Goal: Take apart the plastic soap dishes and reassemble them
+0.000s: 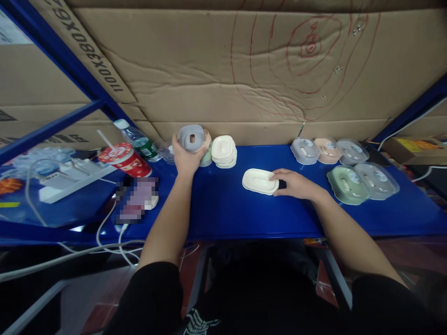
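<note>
My left hand (186,160) reaches to the back left of the table. Its fingers are wrapped round a greyish-lavender plastic piece (196,140) with a small hole in its middle. Peach and green pieces show partly behind that hand. Just right of it stands a stack of cream-coloured dishes (224,151). At the table's middle, my right hand (296,184) pinches the right end of a shallow oval cream dish (256,181). A second rim shows under this dish, and it sits on or just above the blue surface; I cannot tell which.
Lidded boxes in grey (304,151), peach (327,150) and green (346,184) stand at the right, among others. On the left are a red cup (127,160) with a straw, a water bottle (139,139), a power strip (73,179) and cables. Cardboard (209,60) walls the back.
</note>
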### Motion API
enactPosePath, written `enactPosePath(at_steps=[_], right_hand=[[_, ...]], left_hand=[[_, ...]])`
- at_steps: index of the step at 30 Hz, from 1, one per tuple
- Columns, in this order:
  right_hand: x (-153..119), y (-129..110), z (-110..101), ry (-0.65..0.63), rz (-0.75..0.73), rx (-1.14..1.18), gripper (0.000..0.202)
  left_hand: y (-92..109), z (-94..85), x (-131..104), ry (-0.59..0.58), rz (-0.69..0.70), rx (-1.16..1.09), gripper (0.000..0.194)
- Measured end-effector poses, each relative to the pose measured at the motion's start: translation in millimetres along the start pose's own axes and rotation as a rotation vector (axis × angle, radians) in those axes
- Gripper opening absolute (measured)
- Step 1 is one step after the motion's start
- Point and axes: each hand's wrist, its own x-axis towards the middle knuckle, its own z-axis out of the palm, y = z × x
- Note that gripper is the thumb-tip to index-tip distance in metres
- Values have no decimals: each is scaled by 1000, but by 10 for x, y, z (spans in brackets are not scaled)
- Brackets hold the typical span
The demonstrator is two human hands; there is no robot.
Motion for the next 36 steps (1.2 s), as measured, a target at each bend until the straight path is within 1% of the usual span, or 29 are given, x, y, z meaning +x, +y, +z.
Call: enactPosePath(at_steps=[2, 5, 9, 13, 16, 18, 20, 22, 23, 26, 28, 30, 32, 34, 36], right_hand=[[14, -38, -12, 42, -9, 43, 39], [32, -80, 1, 118, -28, 85, 31], [59, -96, 68, 240, -60, 117, 30], [171, -154, 130, 414, -86, 163, 35], [402, -263, 147, 534, -104, 162, 35], [644, -351, 167, 596, -122, 141, 33], [940, -439, 214, 627, -109, 131, 34], [1255, -525, 291, 641, -39, 134, 33], [1406, -569, 337, 641, 0, 141, 31], [1785, -709, 475, 632, 94, 121, 27], [1952, -806, 554, 621, 151, 79, 24], [2041, -896, 624, 591, 210, 36, 28], [2057, -965, 688, 537, 249, -2, 41], [2016, -1003, 746, 470, 242, -35, 60], [1946, -1009, 784, 411, 206, -60, 73]], left_hand=[[-17, 13, 15, 7, 28, -1, 127], [-42, 33, 31, 31, 91, 6, 130], [-67, 74, 37, 104, 171, -12, 124], [-46, 128, 28, 167, 187, 34, 125], [-19, 150, 19, 220, 202, 60, 122], [-17, 146, 13, 203, 241, 68, 117], [-28, 131, 6, 151, 259, 79, 109], [-45, 117, -1, 107, 233, 89, 105], [-53, 113, -3, 92, 209, 92, 106], [-67, 104, -5, 47, 148, 94, 116], [-64, 91, -9, 14, 125, 93, 122], [-49, 73, -18, -6, 114, 95, 122], [-30, 57, -30, -12, 109, 106, 117], [-14, 57, -40, -16, 106, 122, 113], [-8, 71, -42, -11, 103, 124, 113]])
